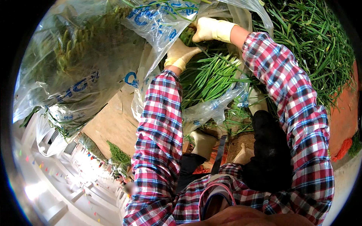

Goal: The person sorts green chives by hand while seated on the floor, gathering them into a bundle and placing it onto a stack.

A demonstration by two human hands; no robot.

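Two gloved hands: left hand [181,54], right hand [211,29]. Two clear plastic bags: big bag [75,67] far left (stuffed), open bag [211,107] centre. One loose heap of green stalks [313,45] far right.

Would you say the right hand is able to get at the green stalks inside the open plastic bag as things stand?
Probably yes: the right hand already sits at the plastic bag mouth, right above the green stalks, nothing between.

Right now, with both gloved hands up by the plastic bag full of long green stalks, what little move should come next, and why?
Probably slide the stalks deeper into the clear plastic bag. The left hand rests on the bundle's upper end, the right hand is at the bag's upper edge, and the bundle already lies inside the bag, so a small push looks like the natural follow-on.
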